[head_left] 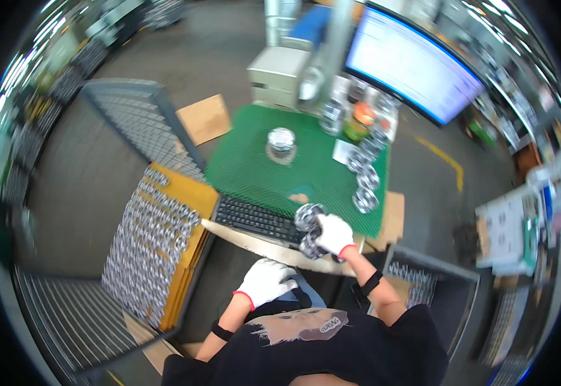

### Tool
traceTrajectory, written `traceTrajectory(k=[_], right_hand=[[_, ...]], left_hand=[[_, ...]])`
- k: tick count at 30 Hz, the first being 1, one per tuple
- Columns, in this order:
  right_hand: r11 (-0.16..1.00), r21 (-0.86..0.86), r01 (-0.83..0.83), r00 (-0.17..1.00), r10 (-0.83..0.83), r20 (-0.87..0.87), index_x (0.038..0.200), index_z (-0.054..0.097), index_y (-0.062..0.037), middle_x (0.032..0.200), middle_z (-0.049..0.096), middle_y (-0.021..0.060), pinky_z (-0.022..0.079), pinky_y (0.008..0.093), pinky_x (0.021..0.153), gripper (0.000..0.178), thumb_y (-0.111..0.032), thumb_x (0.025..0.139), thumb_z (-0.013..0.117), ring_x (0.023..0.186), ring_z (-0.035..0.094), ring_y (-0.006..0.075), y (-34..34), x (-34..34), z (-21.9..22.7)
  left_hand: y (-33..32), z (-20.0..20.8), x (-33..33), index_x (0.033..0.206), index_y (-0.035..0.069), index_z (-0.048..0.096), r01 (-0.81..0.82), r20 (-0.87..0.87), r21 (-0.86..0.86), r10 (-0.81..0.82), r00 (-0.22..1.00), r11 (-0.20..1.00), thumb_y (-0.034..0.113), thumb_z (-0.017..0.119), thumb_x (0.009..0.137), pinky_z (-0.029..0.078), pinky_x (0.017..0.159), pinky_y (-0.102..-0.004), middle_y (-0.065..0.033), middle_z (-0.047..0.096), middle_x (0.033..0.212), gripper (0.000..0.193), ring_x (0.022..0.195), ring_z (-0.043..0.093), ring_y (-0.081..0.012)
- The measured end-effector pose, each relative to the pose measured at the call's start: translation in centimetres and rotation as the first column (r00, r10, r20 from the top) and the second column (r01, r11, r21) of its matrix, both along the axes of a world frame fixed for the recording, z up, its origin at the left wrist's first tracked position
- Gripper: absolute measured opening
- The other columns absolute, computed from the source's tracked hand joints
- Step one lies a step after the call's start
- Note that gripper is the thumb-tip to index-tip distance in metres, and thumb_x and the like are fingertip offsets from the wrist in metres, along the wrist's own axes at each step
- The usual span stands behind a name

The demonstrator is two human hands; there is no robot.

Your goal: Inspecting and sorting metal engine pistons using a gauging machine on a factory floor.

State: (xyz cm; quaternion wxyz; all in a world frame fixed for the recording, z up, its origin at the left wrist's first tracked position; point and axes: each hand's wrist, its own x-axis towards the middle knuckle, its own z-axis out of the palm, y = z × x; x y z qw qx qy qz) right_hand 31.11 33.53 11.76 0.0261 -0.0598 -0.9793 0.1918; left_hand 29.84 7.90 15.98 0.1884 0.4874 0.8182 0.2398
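My right hand (334,235), in a white glove with a red cuff, closes on shiny round metal parts (308,217) at the right end of the black keyboard (254,217). Part of the grip is hidden by the glove, and the picture is slightly blurred there. My left hand (269,282), gloved the same way, rests over my lap with its fingers stretched out and holds nothing. A row of similar metal parts (366,177) lines the right side of the green mat (248,138). One shiny metal piece (281,139) stands alone toward the mat's far left.
On my left, many metal rings (148,244) lie in rows on yellow-brown sheets (197,193) by a wire-mesh crate (68,315). A monitor (412,64) stands far right, near an orange-lidded jar (360,122). Another bin (447,276) with parts sits at my right.
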Motion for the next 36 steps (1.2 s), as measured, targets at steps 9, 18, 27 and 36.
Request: traceTrajectory(k=[9,18,27,36], right_hand=[[0.907,0.421,-0.031,0.999,0.026,0.019,0.098,0.063,-0.0117,0.091,0.066,0.0169,0.051,0.047,0.075,0.025,-0.02,0.075,0.061,0.086,0.064,0.0375,9.7,-16.0,-2.1],[0.863,0.367,0.348,0.921,-0.387,0.037,0.113,0.059,-0.0035,0.101,0.062,0.0186,0.049,0.0469,0.078,0.038,-0.019,0.078,0.065,0.091,0.062,0.0358,1.7,-11.8,-2.6],[0.716,0.278,0.641,0.748,-0.664,-0.016,0.086,0.07,-0.0136,0.088,0.069,0.0143,0.051,0.046,0.074,0.017,-0.028,0.082,0.061,0.084,0.065,0.0358,2.0,-13.6,-5.3],[-0.303,-0.792,0.53,0.529,-0.612,0.588,0.106,0.066,-0.0055,0.091,0.069,0.0085,0.048,0.0292,0.058,0.029,-0.026,0.086,0.065,0.068,0.064,0.0168,-9.6,-11.6,-3.7]], left_hand=[[-6.9,1.8,-4.2,0.081,0.014,0.072,-0.58,-0.246,-0.34,0.526,0.814,0.74,0.044,0.06,0.081,0.041,0.08,-0.0402,-0.0097,0.068,0.082,0.033,0.083,0.064,-0.0252],[-10.8,-2.0,-14.5,0.084,0.012,0.072,-0.353,-0.124,-0.423,0.333,0.935,0.835,0.048,0.058,0.082,0.043,0.082,-0.0413,-0.012,0.069,0.083,0.038,0.084,0.064,-0.0293],[-12.7,-1.6,-25.0,0.078,0.01,0.07,-0.006,-0.22,-0.159,-0.029,0.975,0.987,0.043,0.068,0.074,0.039,0.081,-0.0409,-0.0091,0.066,0.077,0.033,0.081,0.062,-0.0246],[-13.7,-2.7,-27.2,0.113,0.006,0.066,-0.11,0.317,-0.029,0.114,0.942,0.993,0.028,0.068,0.079,0.045,0.094,-0.0423,-0.0156,0.067,0.109,0.041,0.104,0.061,-0.0341]])
